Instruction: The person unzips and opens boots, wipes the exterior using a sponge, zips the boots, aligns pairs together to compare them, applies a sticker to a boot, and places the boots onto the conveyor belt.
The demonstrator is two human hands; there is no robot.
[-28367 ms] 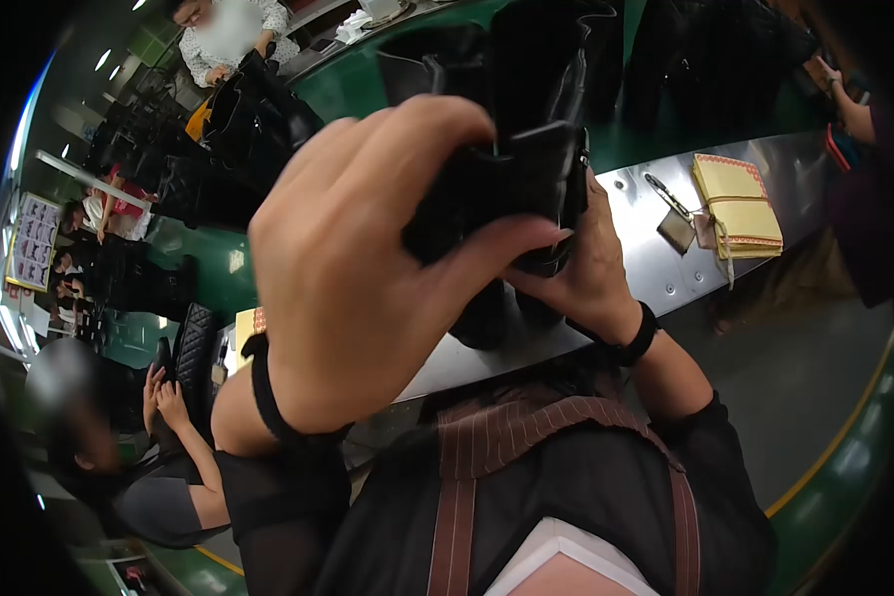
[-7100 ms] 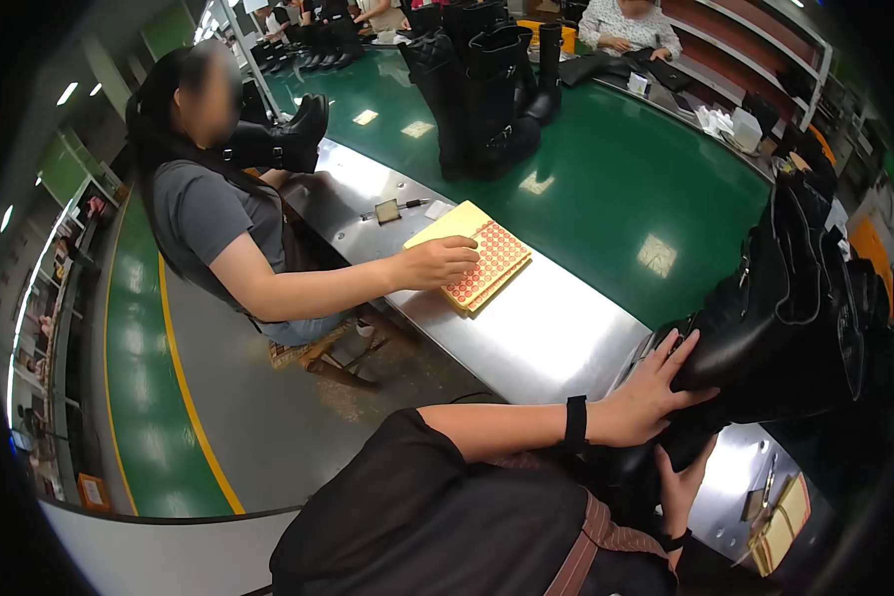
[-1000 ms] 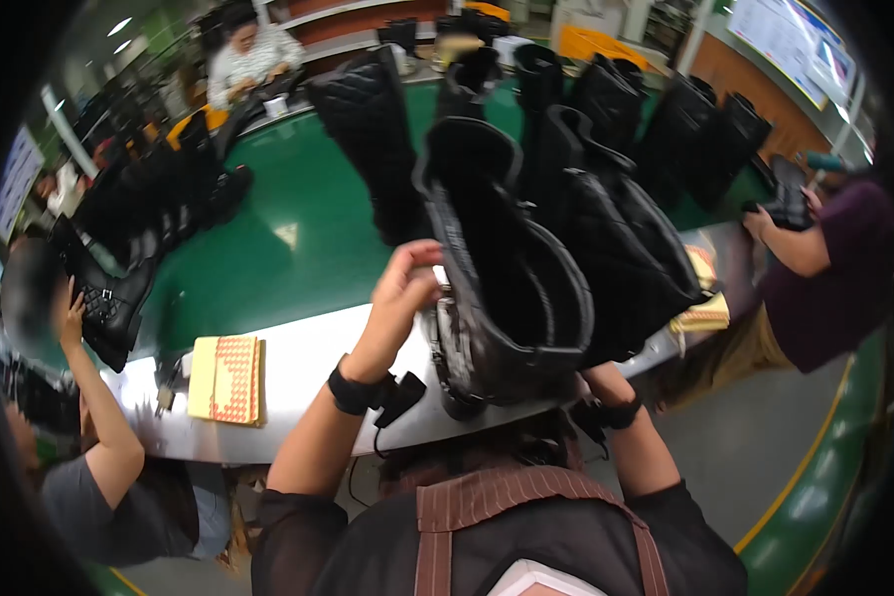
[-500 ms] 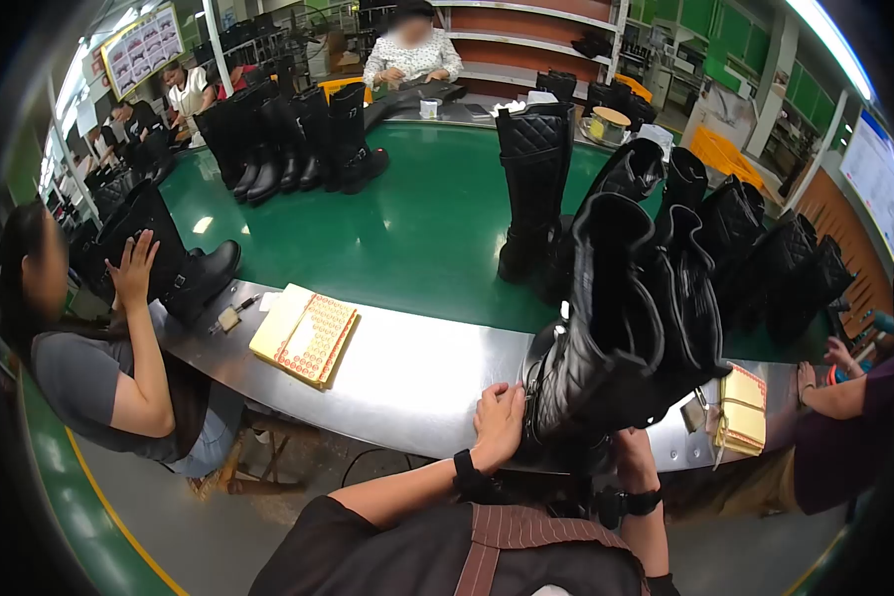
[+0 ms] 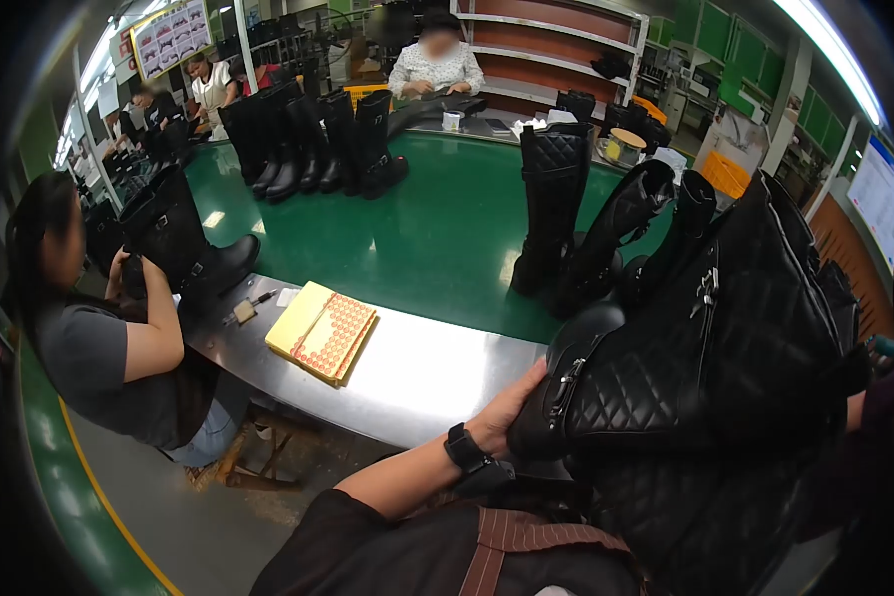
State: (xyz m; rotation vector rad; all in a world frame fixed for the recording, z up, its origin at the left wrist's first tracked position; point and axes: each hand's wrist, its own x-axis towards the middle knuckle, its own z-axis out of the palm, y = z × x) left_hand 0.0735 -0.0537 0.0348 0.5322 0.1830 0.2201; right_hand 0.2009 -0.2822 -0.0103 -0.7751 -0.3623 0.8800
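Note:
My left hand grips a tall black quilted boot near its foot, beside the ankle buckle. The boot is tilted, its toe toward the table and its shaft reaching up to the right. Below it, close to my body, shows a second black quilted boot, partly covered by the first. My right hand is hidden behind the boots. Just past the held boot, an upright quilted boot and a leaning boot stand on the green table surface.
Yellow sheets with red round stickers lie on the metal table edge, near a small block. A co-worker at left handles a buckled boot. More boots stand at the far left; another person sits opposite.
The boots, upright in front of me before, have come closer and tipped to the right, one over the other. My right hand has gone out of sight. The left co-worker's hands have lowered.

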